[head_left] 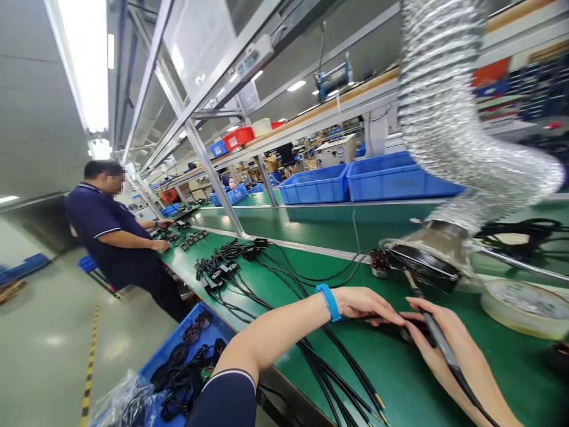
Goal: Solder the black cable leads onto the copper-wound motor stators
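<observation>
My right hand (466,341) grips a soldering iron (438,338) like a pen. Its tip points up and away, beside the dark hood (422,261) at the mouth of a foil duct. My left hand (367,305), below a blue wristband (329,301), has its fingers pressed together at the right hand's fingertips. A small dark part beneath the fingers is mostly hidden, so its kind cannot be told. A small motor with copper windings (379,263) stands just beyond my left hand. Long black cables (326,367) run under my left forearm.
The silver duct (440,107) hangs over the green bench (284,252). A wide round pale container (524,305) sits at right. Blue bins (313,185) line the back. A blue crate (166,350) of cables and motors stands front left. A co-worker (115,237) works farther along.
</observation>
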Tool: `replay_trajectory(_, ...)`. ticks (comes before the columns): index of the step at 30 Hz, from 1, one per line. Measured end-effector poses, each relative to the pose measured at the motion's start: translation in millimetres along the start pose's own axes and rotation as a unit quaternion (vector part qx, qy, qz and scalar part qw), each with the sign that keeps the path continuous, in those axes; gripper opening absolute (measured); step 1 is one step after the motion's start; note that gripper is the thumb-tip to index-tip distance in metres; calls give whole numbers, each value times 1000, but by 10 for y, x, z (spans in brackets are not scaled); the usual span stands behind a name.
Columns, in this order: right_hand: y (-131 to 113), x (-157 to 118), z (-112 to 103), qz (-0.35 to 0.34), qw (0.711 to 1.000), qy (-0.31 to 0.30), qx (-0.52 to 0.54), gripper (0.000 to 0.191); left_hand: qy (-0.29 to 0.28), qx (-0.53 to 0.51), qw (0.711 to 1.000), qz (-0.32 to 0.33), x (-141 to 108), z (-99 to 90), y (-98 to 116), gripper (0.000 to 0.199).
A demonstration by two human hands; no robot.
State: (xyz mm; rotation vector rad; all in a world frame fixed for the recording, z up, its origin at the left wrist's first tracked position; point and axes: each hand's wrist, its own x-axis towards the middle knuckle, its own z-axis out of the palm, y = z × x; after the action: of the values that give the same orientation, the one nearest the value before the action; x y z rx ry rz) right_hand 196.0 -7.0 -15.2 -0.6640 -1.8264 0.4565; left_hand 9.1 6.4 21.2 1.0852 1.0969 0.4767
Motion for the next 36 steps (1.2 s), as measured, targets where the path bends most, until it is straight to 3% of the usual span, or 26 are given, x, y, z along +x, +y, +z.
replay_trajectory(9,-34,39,29,-6,999,-27,-20,38,-14,11,1000,-26,152,-160,-73,34)
replay_trajectory(14,40,20,95,-40,998,-32,-32,32,-21,67,998,-7,123,-174,-76,40)
replay_trajectory(17,59,-14,128,-23,999,-26,-29,34,-16,69,997,-8,91,-175,-87,32)
replay_trajectory(24,-114,31,69,-34,998,-30,-37,28,-11,34,997,-75,75,-240,-56,31)
replay_trajectory(33,-149,-29,120,-23,999,14,-39,24,41,-6,999,-22,-270,-71,-48,43)
replay_trajectory(36,-125,-68,110,10,1000,-1,-11,26,12,19,1000,-14,-352,-45,-56,47)
